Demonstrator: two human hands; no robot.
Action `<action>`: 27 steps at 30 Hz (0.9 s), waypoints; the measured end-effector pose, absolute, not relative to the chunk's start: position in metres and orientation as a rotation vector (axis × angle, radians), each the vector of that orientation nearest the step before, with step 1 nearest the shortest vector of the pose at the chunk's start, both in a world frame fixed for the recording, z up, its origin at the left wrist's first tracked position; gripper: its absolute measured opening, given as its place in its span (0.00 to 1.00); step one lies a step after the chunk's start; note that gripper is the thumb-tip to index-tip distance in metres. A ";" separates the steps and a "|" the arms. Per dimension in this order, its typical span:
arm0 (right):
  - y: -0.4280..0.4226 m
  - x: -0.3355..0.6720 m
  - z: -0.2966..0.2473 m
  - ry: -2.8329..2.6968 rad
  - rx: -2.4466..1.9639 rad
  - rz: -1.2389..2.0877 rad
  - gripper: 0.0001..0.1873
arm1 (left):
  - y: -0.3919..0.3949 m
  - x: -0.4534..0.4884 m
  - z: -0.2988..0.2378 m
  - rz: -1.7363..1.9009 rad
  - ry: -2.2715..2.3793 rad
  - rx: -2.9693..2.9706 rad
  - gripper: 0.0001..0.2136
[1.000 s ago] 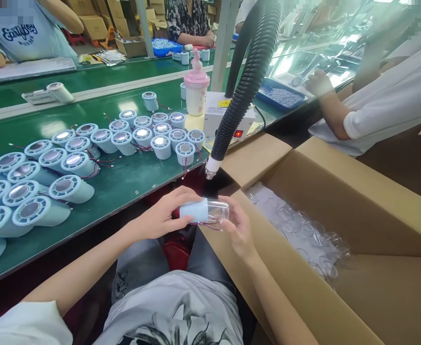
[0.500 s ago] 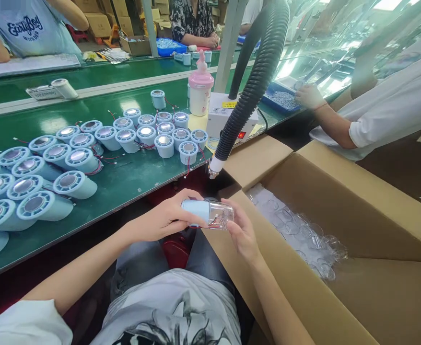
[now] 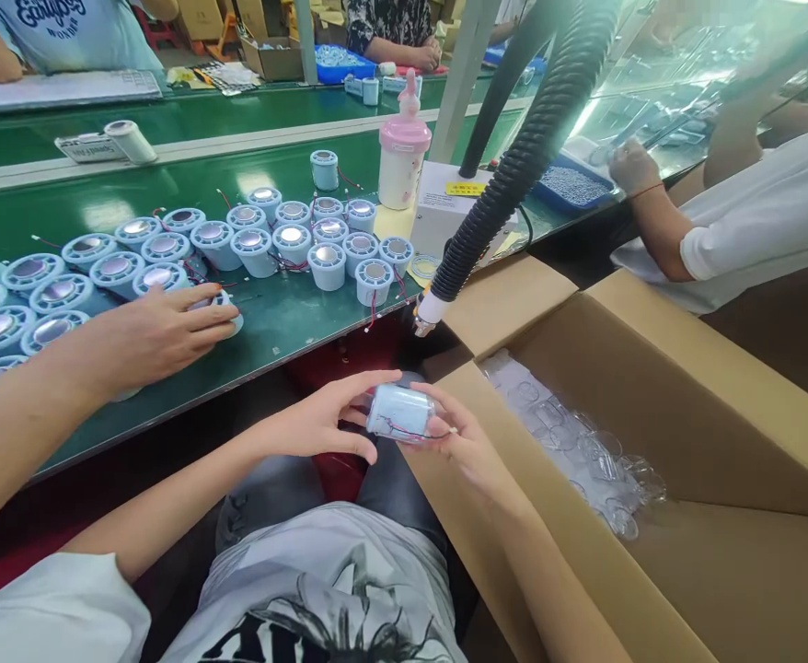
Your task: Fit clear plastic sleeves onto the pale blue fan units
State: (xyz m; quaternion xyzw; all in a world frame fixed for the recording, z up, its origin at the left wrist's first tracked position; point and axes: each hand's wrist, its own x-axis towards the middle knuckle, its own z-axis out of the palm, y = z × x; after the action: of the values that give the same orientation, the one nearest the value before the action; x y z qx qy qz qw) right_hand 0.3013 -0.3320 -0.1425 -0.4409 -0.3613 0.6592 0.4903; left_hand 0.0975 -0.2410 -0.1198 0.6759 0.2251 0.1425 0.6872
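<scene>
One pale-blue cylinder (image 3: 391, 407) sits within a clear cup (image 3: 418, 401) above the person's lap, between the green bench (image 3: 294, 318) on the left and the open carton (image 3: 673, 401) on the right. The right hand (image 3: 471, 449) grips its right end; the left hand (image 3: 311, 421) is spread open around the left end, and whether its fingertips touch I cannot tell. It looks light and stiff; the glossy cup may be slippery and prone to scratch or crack, so hold it around the sides without squeezing hard. Thin wires (image 3: 398, 429) run along its near side and look fragile; keep fingers off them.
</scene>
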 end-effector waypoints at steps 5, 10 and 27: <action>-0.333 0.296 -0.144 -0.934 -1.078 1.514 0.26 | -0.242 0.088 -0.127 0.302 0.495 1.361 0.32; -0.333 0.295 -0.146 -0.985 -1.160 1.515 0.27 | -0.245 0.089 -0.132 0.354 0.532 1.279 0.27; -0.337 0.308 -0.149 -1.247 -1.257 1.079 0.25 | -0.243 0.081 -0.134 0.523 0.476 1.497 0.26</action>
State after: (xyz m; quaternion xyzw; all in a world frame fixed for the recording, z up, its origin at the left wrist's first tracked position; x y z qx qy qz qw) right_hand 0.3075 -0.3374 -0.1485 -0.5218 -0.5177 0.4479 0.5091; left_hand 0.0813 -0.2428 -0.1339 0.6659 0.2117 0.2326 0.6765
